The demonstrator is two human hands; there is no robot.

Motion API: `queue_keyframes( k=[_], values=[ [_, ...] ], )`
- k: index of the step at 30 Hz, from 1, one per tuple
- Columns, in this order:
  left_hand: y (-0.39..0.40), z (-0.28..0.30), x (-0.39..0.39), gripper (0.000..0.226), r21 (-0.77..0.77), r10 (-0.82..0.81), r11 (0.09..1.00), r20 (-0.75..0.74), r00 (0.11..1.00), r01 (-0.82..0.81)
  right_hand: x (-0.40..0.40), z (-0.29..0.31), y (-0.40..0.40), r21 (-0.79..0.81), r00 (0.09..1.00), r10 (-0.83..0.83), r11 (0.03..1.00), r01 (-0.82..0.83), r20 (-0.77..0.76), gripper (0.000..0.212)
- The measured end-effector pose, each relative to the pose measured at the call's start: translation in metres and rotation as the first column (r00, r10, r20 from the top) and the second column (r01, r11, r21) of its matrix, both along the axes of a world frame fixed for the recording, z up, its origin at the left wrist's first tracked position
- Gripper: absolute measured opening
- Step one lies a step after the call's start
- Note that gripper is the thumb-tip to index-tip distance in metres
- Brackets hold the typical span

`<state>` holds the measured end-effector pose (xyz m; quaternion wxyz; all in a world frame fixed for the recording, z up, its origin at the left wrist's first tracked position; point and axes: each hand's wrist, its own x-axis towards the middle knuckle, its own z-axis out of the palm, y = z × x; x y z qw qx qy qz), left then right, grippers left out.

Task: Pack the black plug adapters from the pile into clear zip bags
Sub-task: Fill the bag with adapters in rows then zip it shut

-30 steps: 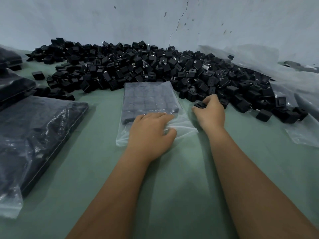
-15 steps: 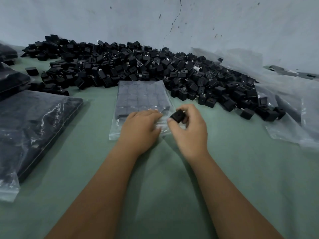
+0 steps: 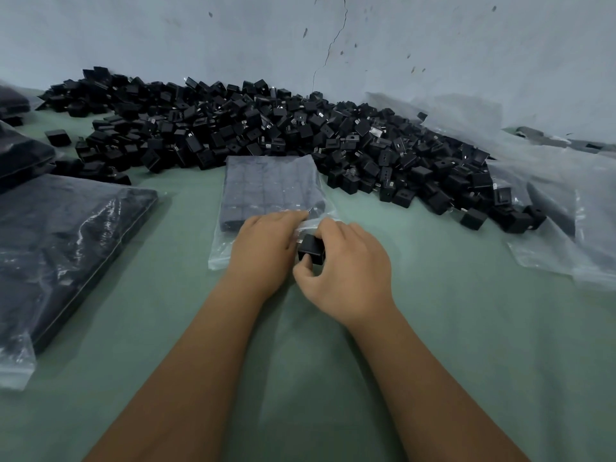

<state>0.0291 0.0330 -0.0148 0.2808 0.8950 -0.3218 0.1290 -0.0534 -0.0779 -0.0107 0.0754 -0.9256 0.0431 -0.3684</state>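
**One adapter gripped at the bag mouth**

At the left edge of the green cloth-covered table [image 3: 466,345]: large clear plastic bag packed full of black adapters [image 3: 63,248], lying flat, long axis running from the near left edge toward the far middle. Behind it, along the far edge against the pale cracked wall [image 3: 333,38]: long loose pile of black cube-shaped plug adapters [image 3: 266,135], stretching left to right, metal prongs pointing every way.

At the middle: clear zip bag partly filled with neat rows of black adapters [image 3: 270,191], long axis running near to far, filled end touching the pile, open mouth toward the near edge. Left hand [image 3: 263,248] palm down on the bag's near end, fingers curled, pinching the loose plastic at the mouth.

Just beside it, touching: right hand [image 3: 346,268], closed in a pinch on a single black cube-shaped plug adapter [image 3: 311,250], thumb below, fingers [image 3: 328,228] over the top. Adapter at the mouth's right corner, one flat face up; prong direction hidden.

At the right edge: heap of empty clear plastic bags [image 3: 560,208], crumpled, with the pile's right end spilling onto it.
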Motion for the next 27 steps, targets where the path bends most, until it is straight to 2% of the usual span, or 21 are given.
queue_keyframes(
  k=[4, 8, 16, 19, 22, 27],
  values=[
    [0.000, 0.000, 0.000, 0.047, 0.022, 0.020, 1.000, 0.008, 1.000, -0.021, 0.001, -0.002, -0.002, -0.045, 0.999, -0.015, 0.999, 0.014, -0.032, 0.026],
    [-0.001, 0.000, -0.002, 0.044, -0.007, 0.017, 1.000, 0.007, 1.000, -0.017, 0.003, -0.002, 0.000, -0.125, 0.996, -0.069, 0.990, 0.062, -0.048, 0.031],
    [-0.001, -0.004, -0.001, 0.054, 0.047, 0.005, 0.999, 0.044, 0.999, -0.007, 0.005, -0.006, -0.006, -0.111, 0.991, -0.099, 0.990, 0.089, -0.087, 0.027],
    [-0.001, -0.005, 0.001, 0.056, 0.061, -0.004, 0.998, 0.052, 0.999, 0.001, 0.010, -0.007, -0.013, -0.035, 0.986, -0.151, 0.988, 0.149, -0.068, 0.036],
    [0.000, -0.005, 0.002, 0.056, 0.070, -0.006, 0.998, 0.046, 0.999, 0.003, 0.016, -0.010, -0.024, 0.105, 0.977, -0.191, 0.974, 0.200, -0.090, 0.041],
    [0.000, -0.005, 0.003, 0.057, 0.083, -0.009, 0.997, 0.040, 0.999, 0.006, 0.030, -0.014, -0.037, 0.308, 0.969, -0.145, 0.929, 0.203, -0.203, 0.029]
  ],
)
